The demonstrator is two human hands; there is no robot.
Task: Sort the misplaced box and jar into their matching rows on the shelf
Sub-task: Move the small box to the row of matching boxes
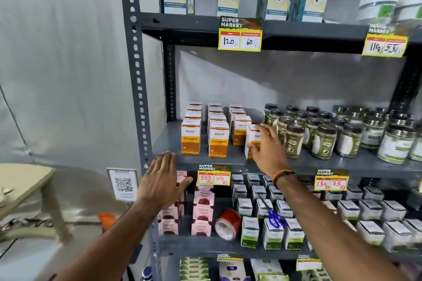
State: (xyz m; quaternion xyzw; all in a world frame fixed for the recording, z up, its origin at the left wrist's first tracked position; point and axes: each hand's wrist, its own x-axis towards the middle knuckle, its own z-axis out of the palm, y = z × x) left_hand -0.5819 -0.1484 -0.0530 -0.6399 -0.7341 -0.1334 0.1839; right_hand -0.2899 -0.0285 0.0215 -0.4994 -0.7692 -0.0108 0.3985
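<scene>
On the middle shelf (169, 141), three rows of white-and-orange turmeric boxes (218, 141) stand at the left. Rows of green-labelled jars (324, 143) with dark lids fill the right. One more turmeric box (252, 138) stands at the front between the box rows and the jars. My right hand (266, 150) wraps around it, thumb on its left face and fingers over its top right. A dark flat shape (257, 116) shows just above the fingers; I cannot tell what it is. My left hand (163, 181) hovers flat and empty at the shelf's front edge.
The grey perforated upright (137, 75) bounds the shelf on the left. The shelf below holds pink boxes (203, 212), a red tape roll (228, 223), and blue scissors (276, 219) on green-and-white boxes (272, 234). Yellow price tags (214, 175) hang from the edges. A pale table (20, 182) stands at the left.
</scene>
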